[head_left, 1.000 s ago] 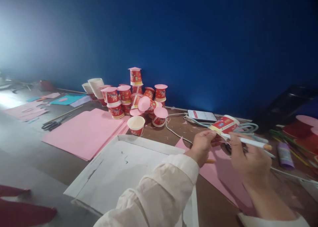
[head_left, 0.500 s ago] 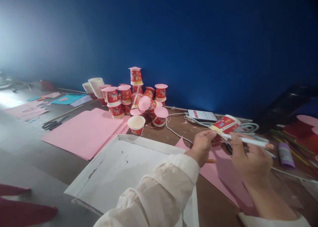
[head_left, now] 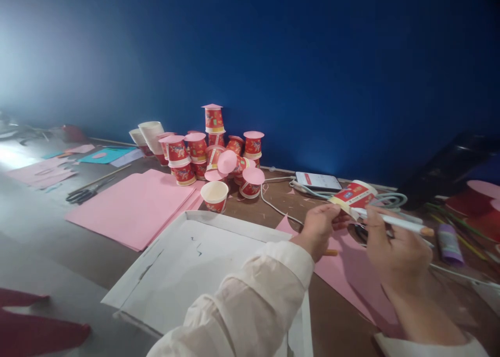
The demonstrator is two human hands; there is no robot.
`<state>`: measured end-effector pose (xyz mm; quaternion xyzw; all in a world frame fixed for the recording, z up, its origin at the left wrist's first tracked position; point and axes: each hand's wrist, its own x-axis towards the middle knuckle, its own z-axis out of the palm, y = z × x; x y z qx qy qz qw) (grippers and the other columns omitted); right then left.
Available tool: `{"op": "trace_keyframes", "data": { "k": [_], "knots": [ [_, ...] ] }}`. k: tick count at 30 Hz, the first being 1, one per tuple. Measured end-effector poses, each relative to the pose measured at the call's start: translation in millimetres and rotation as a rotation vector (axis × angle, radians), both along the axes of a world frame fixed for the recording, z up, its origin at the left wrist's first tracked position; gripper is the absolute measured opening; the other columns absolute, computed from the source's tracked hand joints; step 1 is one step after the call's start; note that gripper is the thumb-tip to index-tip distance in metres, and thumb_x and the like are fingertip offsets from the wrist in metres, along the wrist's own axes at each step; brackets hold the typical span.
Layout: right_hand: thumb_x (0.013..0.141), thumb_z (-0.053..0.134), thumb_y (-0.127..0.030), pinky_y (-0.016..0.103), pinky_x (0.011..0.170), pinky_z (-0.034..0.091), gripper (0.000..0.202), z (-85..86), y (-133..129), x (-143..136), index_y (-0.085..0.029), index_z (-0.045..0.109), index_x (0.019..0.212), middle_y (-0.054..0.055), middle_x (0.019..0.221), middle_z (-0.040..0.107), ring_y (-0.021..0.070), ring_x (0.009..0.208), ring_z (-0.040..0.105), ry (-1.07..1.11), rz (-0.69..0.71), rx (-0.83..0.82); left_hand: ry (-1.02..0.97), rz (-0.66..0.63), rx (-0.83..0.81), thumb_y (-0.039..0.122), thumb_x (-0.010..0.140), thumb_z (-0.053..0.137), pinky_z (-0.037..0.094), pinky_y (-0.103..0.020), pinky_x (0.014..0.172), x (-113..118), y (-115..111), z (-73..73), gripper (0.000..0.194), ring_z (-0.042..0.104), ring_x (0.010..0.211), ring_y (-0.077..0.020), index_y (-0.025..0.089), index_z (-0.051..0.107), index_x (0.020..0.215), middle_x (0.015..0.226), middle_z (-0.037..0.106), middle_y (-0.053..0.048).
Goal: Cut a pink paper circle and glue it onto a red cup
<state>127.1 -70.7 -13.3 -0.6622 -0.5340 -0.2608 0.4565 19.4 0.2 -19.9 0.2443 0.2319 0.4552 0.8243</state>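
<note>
In the head view, the left hand point(head_left: 317, 228) is holding the cup point(head_left: 357, 194) by its yellow-banded end, fingers closing narrowly on it. The cup is lying tilted over on its side, raised above the pink sheet point(head_left: 346, 273) and just in front of the pale cable point(head_left: 390, 201). The right hand point(head_left: 402, 253) is gripping the pen point(head_left: 404, 224), its fingers pinching the white barrel while the orange end is pointing away from the cup. The pen's other end is reaching the yellow band — whether it is touching is too fine to tell.

The step in hand seems to be pen work at the cup's edge, the left hand steadying and the right hand guiding. Any further stroke would be calling for a light touch and a firm hold, since the paper wall could be denting or the cup rolling.

An orange stick point(head_left: 331, 253) is showing below the left hand; what is holding it is unclear. The open cup point(head_left: 214, 196) is standing beyond the white lid point(head_left: 238, 226) on the tabletop point(head_left: 332, 315), with the stacked cups point(head_left: 213, 119) rising behind — many wearing pink discs.
</note>
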Motion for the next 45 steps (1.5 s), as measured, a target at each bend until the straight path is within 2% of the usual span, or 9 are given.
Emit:
{"op": "trace_keyframes", "data": {
  "k": [11, 15, 19, 27, 31, 35, 42, 45],
  "knots": [
    [0.106, 0.052, -0.045, 0.047, 0.083, 0.061, 0.042, -1.3, 0, 0, -0.016, 0.083, 0.105, 0.016, 0.096, 0.085, 0.0374, 0.092, 0.081, -0.059, 0.036, -0.033, -0.008, -0.006, 0.0, 0.027, 0.076, 0.083, 0.051, -0.029, 0.074, 1, 1, -0.7, 0.018, 0.063, 0.064, -0.0143, 0.013, 0.071, 0.076, 0.067, 0.066, -0.004],
    [0.107, 0.052, -0.044, 0.05, 0.086, 0.061, 0.043, -0.3, -1, -1, -0.015, 0.084, 0.108, 0.019, 0.101, 0.084, 0.041, 0.098, 0.081, -0.047, -0.019, -0.04, 0.001, 0.003, -0.004, 0.025, 0.078, 0.081, 0.051, -0.029, 0.075, 1, 1, 0.1, 0.015, 0.064, 0.066, -0.0148, 0.013, 0.072, 0.076, 0.069, 0.068, -0.005],
    [0.106, 0.053, -0.044, 0.049, 0.087, 0.061, 0.042, 0.6, -2, 0, -0.014, 0.083, 0.107, 0.019, 0.101, 0.084, 0.0395, 0.1, 0.081, -0.048, 0.017, -0.047, -0.007, -0.001, -0.019, 0.021, 0.08, 0.078, 0.05, -0.028, 0.073, 0, 0, 1.7, 0.011, 0.064, 0.065, -0.014, 0.013, 0.072, 0.076, 0.068, 0.068, -0.005],
    [0.105, 0.053, -0.049, 0.047, 0.082, 0.061, 0.045, -4.1, 1, 3, -0.016, 0.083, 0.104, 0.018, 0.094, 0.084, 0.0373, 0.091, 0.081, -0.064, -0.006, -0.011, -0.006, 0.003, -0.02, 0.027, 0.076, 0.086, 0.05, -0.03, 0.076, 2, 0, 1.1, 0.02, 0.063, 0.065, -0.0141, 0.013, 0.071, 0.077, 0.07, 0.068, -0.004],
    [0.106, 0.053, -0.044, 0.047, 0.086, 0.061, 0.039, -4.4, 1, 2, -0.017, 0.082, 0.108, 0.017, 0.1, 0.084, 0.0371, 0.098, 0.081, -0.036, -0.016, -0.036, -0.017, -0.002, -0.02, 0.025, 0.078, 0.083, 0.05, -0.03, 0.077, 2, 1, 1.1, 0.017, 0.063, 0.065, -0.0137, 0.013, 0.071, 0.077, 0.07, 0.068, -0.005],
    [0.106, 0.051, -0.045, 0.049, 0.087, 0.06, 0.039, -0.6, -2, -2, -0.02, 0.081, 0.108, 0.016, 0.1, 0.084, 0.0383, 0.099, 0.08, -0.012, 0.017, -0.075, -0.03, 0.003, -0.046, 0.021, 0.08, 0.081, 0.05, -0.029, 0.075, 2, 1, 2.0, 0.015, 0.062, 0.063, -0.0126, 0.012, 0.071, 0.076, 0.069, 0.067, -0.005],
    [0.107, 0.048, -0.048, 0.053, 0.09, 0.058, 0.043, 13.5, -8, -7, -0.02, 0.08, 0.112, 0.019, 0.107, 0.083, 0.0429, 0.111, 0.077, 0.098, -0.047, -0.062, -0.044, 0.003, -0.026, 0.025, 0.08, 0.085, 0.053, -0.032, 0.085, -1, -1, 1.4, 0.018, 0.066, 0.07, -0.0141, 0.013, 0.071, 0.079, 0.073, 0.068, -0.004],
    [0.104, 0.05, -0.049, 0.054, 0.087, 0.057, 0.041, 12.7, -6, -7, -0.021, 0.08, 0.109, 0.019, 0.103, 0.083, 0.0434, 0.106, 0.078, 0.099, -0.04, -0.047, -0.035, 0.009, -0.029, 0.027, 0.079, 0.085, 0.053, -0.033, 0.088, -1, -1, 1.4, 0.02, 0.066, 0.071, -0.0146, 0.014, 0.07, 0.078, 0.074, 0.068, -0.004]
  ]
}}
